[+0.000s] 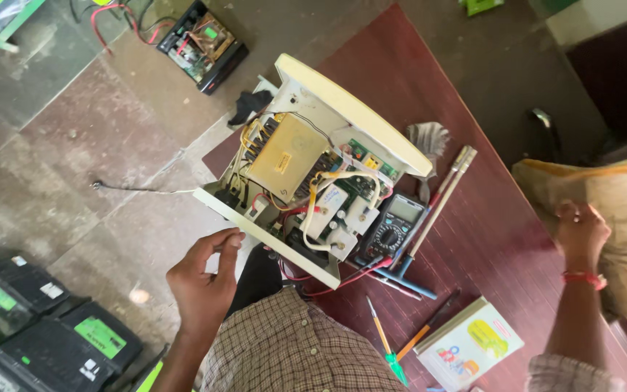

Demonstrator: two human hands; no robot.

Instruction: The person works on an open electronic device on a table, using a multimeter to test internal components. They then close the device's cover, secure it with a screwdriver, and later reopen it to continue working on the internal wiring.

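Observation:
An open white electronics chassis (371, 120) lies on a maroon table (502, 239), showing a yellow-wrapped transformer (284, 156), circuit boards and red and yellow wires. My left hand (203, 282) hovers at the chassis's near edge. Its fingers are loosely curled, the fingertips just touch the white rim, and it holds nothing. My right hand (580, 234), with a red thread at the wrist, reaches to the right and its fingers are curled into a beige cloth bag (618, 196). A checked shirt fills the bottom centre.
A black multimeter (393, 229) with red leads sits beside the chassis, next to a metal-tipped rod tool (448, 185). A green-handled screwdriver (386, 345), a booklet (469, 345) and a grey rag (426, 138) share the table. Black batteries (45, 327) and another opened unit (201, 43) stand on the floor.

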